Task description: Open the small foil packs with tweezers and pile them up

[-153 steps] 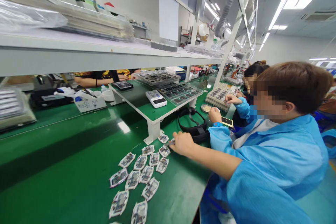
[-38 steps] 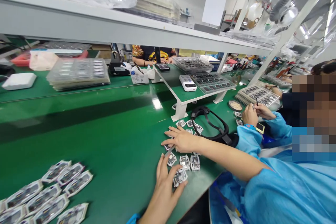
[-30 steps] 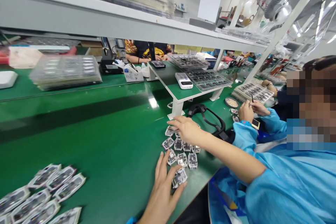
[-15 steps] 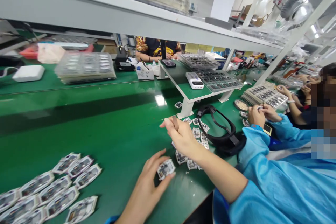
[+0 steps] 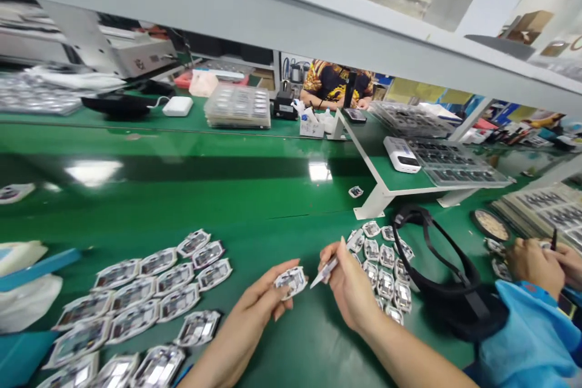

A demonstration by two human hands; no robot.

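Head view, left to right: white pad (image 5: 20, 303) at the left edge of the green surface (image 5: 254, 194), then rows of flat silver-rimmed parts (image 5: 150, 291) lying face up near the front edge. Person's left hand (image 5: 252, 318) comes up from the bottom with thumb and fingertips pinched on one small part (image 5: 291, 280), held just above the surface and tilted up. Person's right hand is out of frame. Just right of the small part, a co-worker's hand (image 5: 352, 291) on a bare forearm grips a thin pale tool (image 5: 328, 267). Its tip points at the held part and sits just beside it, can't tell if it touches. Behind that hand is a cluster of smaller parts (image 5: 386, 270) in close rows, up against a black strap loop (image 5: 431, 248). Further right, another hand (image 5: 531, 260) above a blue sleeve (image 5: 522, 339). Behind it all, a raised green stand (image 5: 395, 182) carries a white device (image 5: 400, 154) and a dark tray (image 5: 459, 163)
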